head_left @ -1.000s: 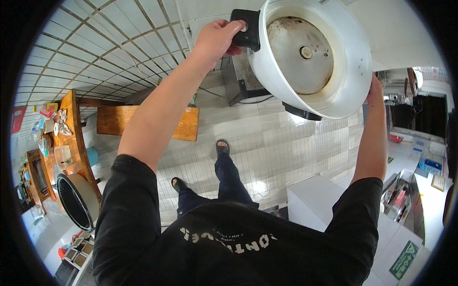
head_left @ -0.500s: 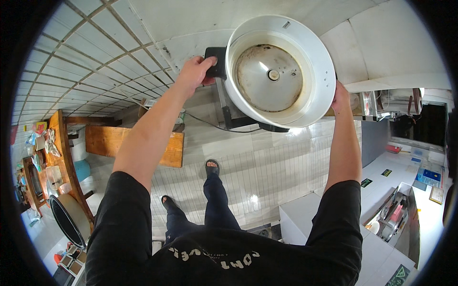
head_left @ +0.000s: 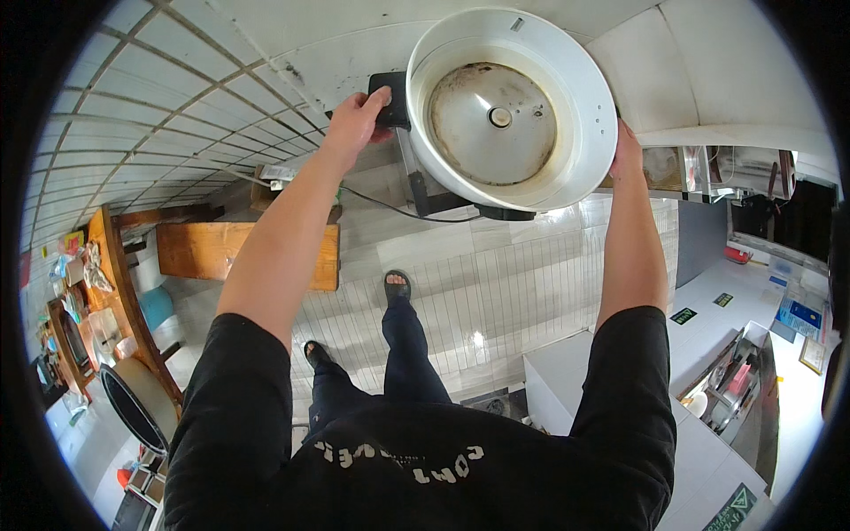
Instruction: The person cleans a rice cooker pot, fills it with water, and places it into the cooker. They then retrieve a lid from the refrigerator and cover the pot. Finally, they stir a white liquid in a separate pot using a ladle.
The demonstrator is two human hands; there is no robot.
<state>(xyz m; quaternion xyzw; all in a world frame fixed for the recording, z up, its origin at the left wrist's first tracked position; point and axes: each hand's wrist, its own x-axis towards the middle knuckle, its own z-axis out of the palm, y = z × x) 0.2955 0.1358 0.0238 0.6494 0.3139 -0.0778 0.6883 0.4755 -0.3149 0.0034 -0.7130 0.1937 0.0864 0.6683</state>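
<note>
Left hand (head_left: 359, 122) clasps the black handle (head_left: 387, 102) | right hand (head_left: 627, 152) lies against the opposite side, fingers hidden, grip unclear | round white cooker shell (head_left: 522, 137) between both, out ahead, open mouth facing the wearer, no long axis; neither hand clearly nearer

The left hand (head_left: 359, 122) grips the black handle (head_left: 388, 99) of a big white pot (head_left: 493, 146) with its thumb on top, and the right hand (head_left: 627, 152) is at the other side of the pot, where its fingers are hard to see. The pot tips so its round inside shows, with brown and dark stains on the bottom. Below are the shiny floor (head_left: 522, 274), two feet in dark sandals (head_left: 397, 288) and, to the left, a wooden bench (head_left: 248, 252).
</note>
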